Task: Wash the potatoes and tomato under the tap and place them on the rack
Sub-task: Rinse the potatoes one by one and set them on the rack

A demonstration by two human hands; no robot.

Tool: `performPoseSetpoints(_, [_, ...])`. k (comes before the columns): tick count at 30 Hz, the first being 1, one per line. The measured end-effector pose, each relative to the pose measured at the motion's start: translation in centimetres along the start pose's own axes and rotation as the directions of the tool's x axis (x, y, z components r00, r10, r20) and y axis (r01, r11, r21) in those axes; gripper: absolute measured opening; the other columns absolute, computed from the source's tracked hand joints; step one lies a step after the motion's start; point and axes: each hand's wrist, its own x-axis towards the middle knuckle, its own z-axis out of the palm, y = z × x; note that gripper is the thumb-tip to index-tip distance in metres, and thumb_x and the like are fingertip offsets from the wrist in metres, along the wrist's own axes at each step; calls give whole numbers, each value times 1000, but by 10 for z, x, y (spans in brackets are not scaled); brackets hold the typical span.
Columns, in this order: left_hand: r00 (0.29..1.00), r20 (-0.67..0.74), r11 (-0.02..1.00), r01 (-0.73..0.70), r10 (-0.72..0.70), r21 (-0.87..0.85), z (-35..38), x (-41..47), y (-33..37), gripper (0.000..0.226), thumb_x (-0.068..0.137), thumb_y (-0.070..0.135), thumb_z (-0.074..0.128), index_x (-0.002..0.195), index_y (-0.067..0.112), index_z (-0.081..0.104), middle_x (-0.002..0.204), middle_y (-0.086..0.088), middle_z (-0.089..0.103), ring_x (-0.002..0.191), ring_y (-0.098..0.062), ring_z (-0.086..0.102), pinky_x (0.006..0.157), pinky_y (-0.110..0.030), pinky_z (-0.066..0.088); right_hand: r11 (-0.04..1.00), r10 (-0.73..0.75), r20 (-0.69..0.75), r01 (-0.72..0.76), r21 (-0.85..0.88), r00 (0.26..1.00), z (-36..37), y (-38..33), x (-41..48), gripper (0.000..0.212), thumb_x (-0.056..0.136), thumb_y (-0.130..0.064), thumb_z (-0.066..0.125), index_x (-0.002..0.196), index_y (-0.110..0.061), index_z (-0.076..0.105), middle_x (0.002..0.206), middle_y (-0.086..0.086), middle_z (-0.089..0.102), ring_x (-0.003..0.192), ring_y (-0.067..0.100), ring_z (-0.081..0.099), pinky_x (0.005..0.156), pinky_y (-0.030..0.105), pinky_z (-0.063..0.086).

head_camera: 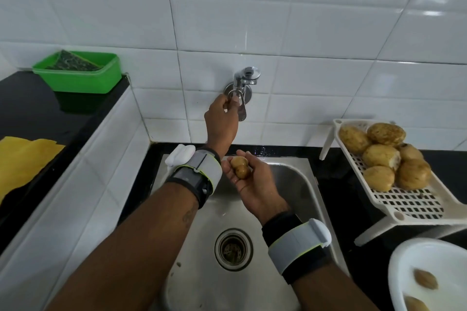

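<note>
My left hand [222,118] reaches up to the wall tap [243,83] and its fingers grip the tap's handle. My right hand [250,182] is palm up over the steel sink [300,184], cupping two small potatoes [240,166]. No water stream is visible. A white slotted rack [404,199] stands on the counter to the right and carries several larger potatoes [386,154]. A white bowl [404,260] at the lower right holds two more small potatoes [425,281]. No tomato is in view.
The sink's drain [233,249] sits below my arms. A green tub [78,76] with a scouring pad stands on the raised black counter at the left, with a yellow cloth [22,159] nearer to me. White tiles cover the wall.
</note>
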Motion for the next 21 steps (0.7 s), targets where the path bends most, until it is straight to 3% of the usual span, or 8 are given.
performPoseSetpoints(2, [999, 20, 998, 49, -48, -50, -1, 1, -1, 21, 94, 37, 56, 80, 21, 56, 85, 6, 62, 94, -23, 65, 85, -46, 57, 1000, -3, -7, 3, 2, 1000, 0, 2, 0, 21, 100, -14, 51, 112, 2, 57, 102, 25, 59, 82, 31, 64, 74, 38, 61])
performPoseSetpoints(5, [994, 44, 991, 105, -102, -82, -2, 1, 0, 20, 95, 36, 55, 84, 19, 55, 93, -1, 64, 97, -27, 65, 86, -47, 57, 1000, -2, -12, 3, 23, 1000, 0, 3, 0, 24, 100, -13, 50, 117, 3, 56, 96, 23, 59, 81, 30, 64, 72, 38, 62])
performPoseSetpoints(8, [988, 67, 982, 147, -140, -118, -4, -1, 4, 20, 97, 34, 54, 90, 15, 55, 100, -5, 64, 98, -28, 66, 83, -41, 59, 1000, -5, -18, 6, 12, 1000, 0, 5, 1, 25, 99, -14, 52, 118, 2, 56, 96, 22, 60, 81, 29, 64, 71, 37, 61])
performPoseSetpoints(11, [984, 140, 981, 130, -111, -141, -10, -10, 3, 16, 99, 33, 51, 101, 17, 53, 109, -3, 63, 95, -21, 66, 72, -26, 57, 1000, -12, 3, 12, 1, 1000, -1, 7, 0, 22, 97, -10, 54, 115, 3, 56, 94, 22, 60, 82, 30, 64, 71, 35, 61])
performPoseSetpoints(13, [964, 237, 982, 150, -120, -113, -15, -26, -9, 18, 100, 29, 49, 117, 22, 49, 117, 0, 60, 98, -18, 66, 79, -32, 56, 999, -26, 27, 27, -19, 999, -4, 7, -1, 15, 99, -10, 50, 106, 1, 58, 88, 19, 63, 79, 26, 65, 74, 35, 60])
performPoseSetpoints(15, [920, 305, 965, 262, -245, -15, -20, -47, -27, 24, 99, 31, 48, 122, 24, 50, 111, -3, 64, 93, -18, 65, 82, -38, 56, 993, -63, 43, 67, -97, 997, -7, 9, 1, 18, 101, -9, 45, 99, -3, 62, 82, 14, 65, 75, 20, 64, 73, 31, 56])
performPoseSetpoints(18, [850, 409, 942, 322, -333, 97, -29, -83, -52, 22, 100, 28, 46, 106, 16, 63, 90, -3, 68, 81, -17, 63, 65, -27, 50, 944, -109, 2, 104, -312, 994, -13, 17, 5, 26, 103, -10, 40, 101, -4, 66, 75, 8, 63, 66, 13, 59, 60, 24, 50])
performPoseSetpoints(21, [789, 478, 897, 442, -386, -4, -36, -103, -65, 21, 101, 22, 47, 111, 14, 64, 92, -7, 67, 78, -14, 64, 67, -28, 53, 896, -107, -43, 78, -438, 993, -27, 24, 6, 28, 103, -18, 42, 96, -4, 65, 57, 1, 52, 50, 8, 47, 42, 19, 41])
